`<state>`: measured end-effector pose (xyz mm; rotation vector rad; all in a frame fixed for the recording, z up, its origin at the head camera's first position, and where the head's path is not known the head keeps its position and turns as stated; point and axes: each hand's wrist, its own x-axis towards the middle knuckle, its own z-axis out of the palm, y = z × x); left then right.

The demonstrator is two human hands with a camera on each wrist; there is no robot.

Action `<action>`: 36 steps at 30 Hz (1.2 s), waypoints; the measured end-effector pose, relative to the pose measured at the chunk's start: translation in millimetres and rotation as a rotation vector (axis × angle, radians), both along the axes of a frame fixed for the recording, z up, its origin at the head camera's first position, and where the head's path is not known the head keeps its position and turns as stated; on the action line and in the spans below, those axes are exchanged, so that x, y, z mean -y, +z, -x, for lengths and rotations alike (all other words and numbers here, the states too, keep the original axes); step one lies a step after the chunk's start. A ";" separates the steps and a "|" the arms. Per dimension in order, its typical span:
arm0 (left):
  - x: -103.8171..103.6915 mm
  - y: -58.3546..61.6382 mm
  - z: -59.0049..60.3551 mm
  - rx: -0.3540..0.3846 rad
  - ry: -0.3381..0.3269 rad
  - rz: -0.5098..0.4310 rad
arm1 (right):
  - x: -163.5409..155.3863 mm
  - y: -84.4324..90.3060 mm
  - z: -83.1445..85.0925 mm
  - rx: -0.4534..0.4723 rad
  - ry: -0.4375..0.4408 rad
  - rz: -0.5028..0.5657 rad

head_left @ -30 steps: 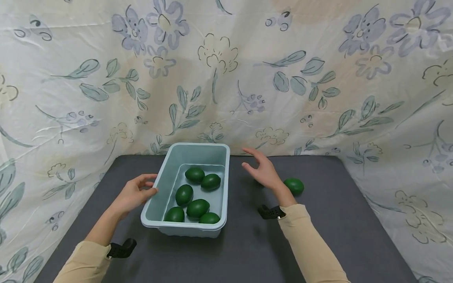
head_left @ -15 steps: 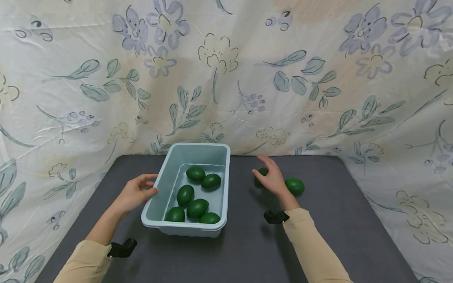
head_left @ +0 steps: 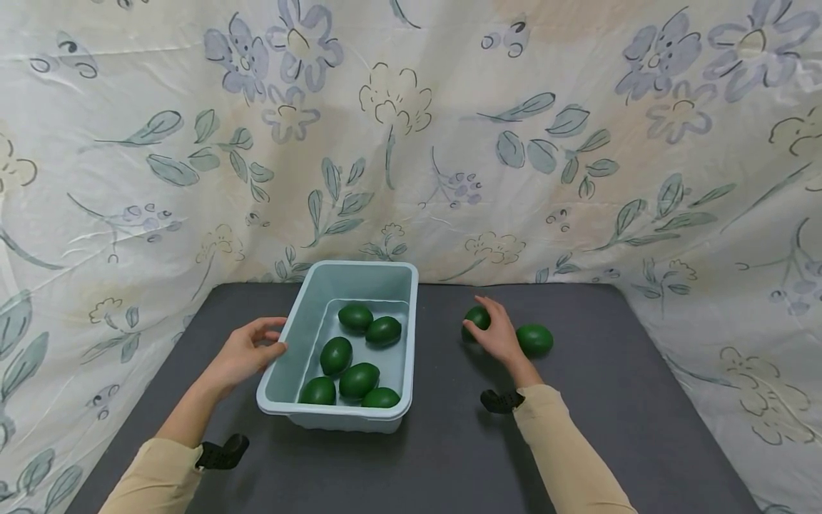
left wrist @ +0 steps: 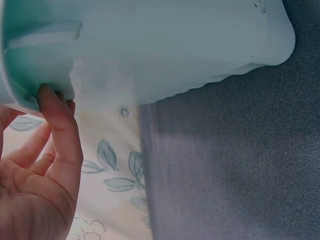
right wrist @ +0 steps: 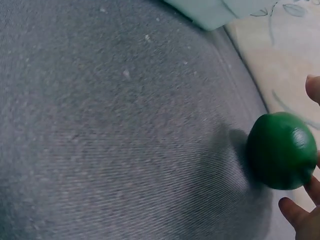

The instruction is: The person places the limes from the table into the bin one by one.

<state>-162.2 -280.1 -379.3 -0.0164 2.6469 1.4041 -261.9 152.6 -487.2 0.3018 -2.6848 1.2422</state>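
- on the dark grey table mat (head_left: pixel 449 457), right of the pale blue tub (head_left: pixel 399 285), my right hand (head_left: pixel 497 332) is curled over a small green fruit (head_left: pixel 478 316), looks like a lime; fingers wrap its top and far side, so it's gripping it.
- right wrist view: same lime (right wrist: pixel 281 150) sits on the mat, fingertips (right wrist: pixel 295 214) at its edge. can't tell if it's lifted off yet.
- second lime (head_left: pixel 534 339) lies just beside that hand, on its right, touching nothing that i can see.
- left hand (head_left: pixel 244 351) holds the tub's left rim, thumb hooked over the edge, fingers under the lip per left wrist view (left wrist: pixel 60 130).
- six limes (head_left: pixel 352 371) in the tub, loosely bunched along the bottom.
- handling guess: lime is light, firm, smooth and glossy, round so it'll roll. best hold is across the widest part, thumb opposite fingers. not fragile.
- tub looks like thin plastic, light; may slide on the mat if bumped.
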 end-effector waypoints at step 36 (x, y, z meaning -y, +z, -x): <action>0.3 -1.2 0.5 0.000 0.005 -0.011 | 4.1 -14.2 2.7 0.146 -0.095 0.023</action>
